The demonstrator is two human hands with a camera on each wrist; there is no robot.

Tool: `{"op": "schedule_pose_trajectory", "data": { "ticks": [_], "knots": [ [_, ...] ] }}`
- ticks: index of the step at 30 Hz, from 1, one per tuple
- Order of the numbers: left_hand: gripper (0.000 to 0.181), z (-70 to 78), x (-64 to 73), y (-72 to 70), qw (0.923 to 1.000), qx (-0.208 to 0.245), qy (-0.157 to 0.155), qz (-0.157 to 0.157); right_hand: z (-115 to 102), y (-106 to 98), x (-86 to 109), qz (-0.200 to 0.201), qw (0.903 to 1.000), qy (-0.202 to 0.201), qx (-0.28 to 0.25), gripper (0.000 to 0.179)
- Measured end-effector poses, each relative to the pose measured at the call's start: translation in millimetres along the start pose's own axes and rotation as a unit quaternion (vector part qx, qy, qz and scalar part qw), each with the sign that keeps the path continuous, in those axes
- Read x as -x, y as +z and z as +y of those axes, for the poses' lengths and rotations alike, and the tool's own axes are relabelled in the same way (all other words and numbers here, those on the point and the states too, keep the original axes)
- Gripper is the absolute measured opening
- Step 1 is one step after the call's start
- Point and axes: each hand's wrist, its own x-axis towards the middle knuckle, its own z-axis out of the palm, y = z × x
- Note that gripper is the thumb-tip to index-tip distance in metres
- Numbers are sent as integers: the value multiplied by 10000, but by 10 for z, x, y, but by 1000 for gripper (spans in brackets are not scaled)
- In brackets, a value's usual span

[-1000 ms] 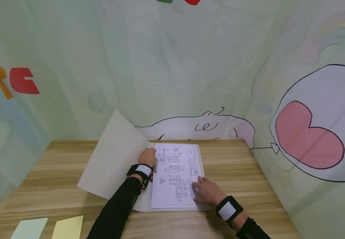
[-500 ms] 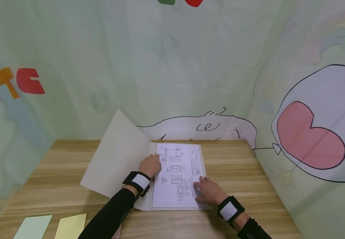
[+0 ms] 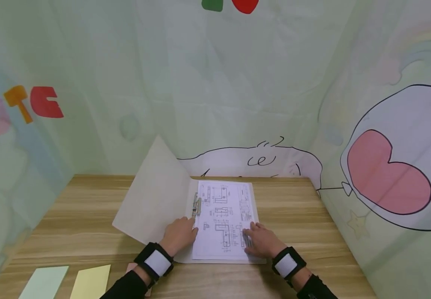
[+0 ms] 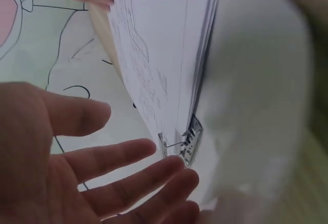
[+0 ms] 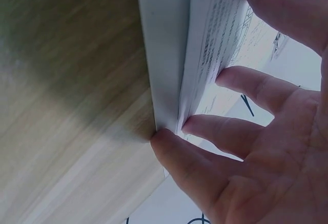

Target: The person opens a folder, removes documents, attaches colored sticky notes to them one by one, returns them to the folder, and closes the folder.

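An open white file folder lies on the table, its cover (image 3: 155,197) raised and leaning to the left. On its right side rests a stack of papers (image 3: 215,216) printed with technical drawings. A metal lever clip (image 3: 197,205) sits at the stack's left edge; in the left wrist view the same clip (image 4: 190,144) shows past the fingertips. My left hand (image 3: 179,236), fingers loosely extended, is at the folder's spine below the clip and grips nothing. With spread fingertips my right hand (image 3: 263,241) touches the lower right edge of the papers and folder.
Toward the front left of the wooden table (image 3: 88,207) lie a pale green sheet (image 3: 44,282) and a yellow sheet (image 3: 90,282). A pink piece (image 3: 131,267) is partly hidden by the left arm. A printed curtain (image 3: 237,91) stands behind the table.
My left hand has come off the metal clip and slid down along the spine toward me, exposing the clip. The right hand keeps its place. The camera view has shifted slightly.
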Motion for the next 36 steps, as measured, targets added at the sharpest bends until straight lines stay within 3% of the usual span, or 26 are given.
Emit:
{"op": "schedule_pose_trajectory", "data": {
  "ticks": [10, 15, 18, 21, 23, 26, 29, 33, 36],
  "knots": [
    [7, -263, 581, -123, 9937, 653, 868, 292, 10, 39, -13, -18, 10000, -49, 36, 57],
    [11, -421, 793, -222, 9824, 1317, 1321, 16, 7, 37, -7, 61, 9999, -96, 31, 56],
    [23, -524, 891, -270, 9739, 1781, 1388, -230, 5, 26, -2, 93, 9999, -104, 11, 55],
    [38, -635, 987, -289, 9709, 2023, 1202, -446, -2, 17, -2, 94, 9999, -92, -36, 55],
    [45, -694, 1028, -288, 9739, 2013, 926, -494, 1, 15, -1, 44, 10000, -40, -76, 55],
    [48, -738, 1046, -284, 9812, 1838, 445, -386, -5, 9, -3, -66, 9998, 73, -146, 56],
    [40, -725, 1009, -285, 9857, 1681, 25, -95, -17, 10, -16, -91, 9996, 197, -189, 57],
    [31, -662, 925, -303, 9797, 1952, -436, 106, -48, 26, -43, -40, 9989, 336, -318, 59],
    [30, -619, 857, -306, 9735, 2204, -512, 332, -74, 55, -61, 64, 9989, 344, -320, 62]
  ]
}}
